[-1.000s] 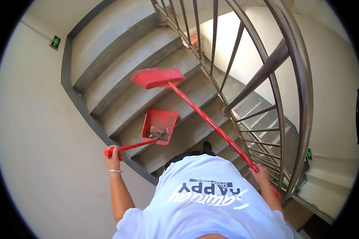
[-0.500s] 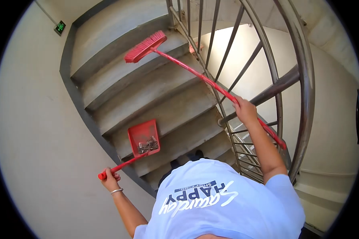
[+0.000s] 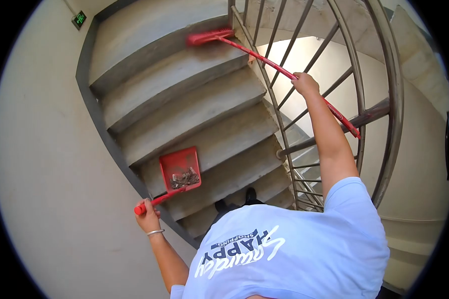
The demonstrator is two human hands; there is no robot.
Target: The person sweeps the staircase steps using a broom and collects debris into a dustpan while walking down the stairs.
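Observation:
My left hand (image 3: 148, 216) is wrapped round the red handle of a dustpan (image 3: 180, 168), near the handle's end. Grey debris (image 3: 184, 178) lies in the pan, close to its handle side. The pan is over the lower steps in front of me. On the right, my right hand (image 3: 306, 84) grips the red stick of a broom (image 3: 257, 56), and the stick's lower end juts out behind the hand across the railing. Blurred by motion, the broom head (image 3: 209, 37) is up at the higher steps, near the railing's foot.
Concrete steps (image 3: 194, 94) curve upward ahead, with a dark painted border (image 3: 92, 102) along the pale wall (image 3: 45, 149). A metal railing (image 3: 351, 60) runs up the right side, over an open stairwell. High on the left wall hangs a green-lit sign (image 3: 79, 20).
My right hand has moved up and forward, carrying the broom head up and to the right. My left hand has shifted slightly right, while the dustpan has hardly moved.

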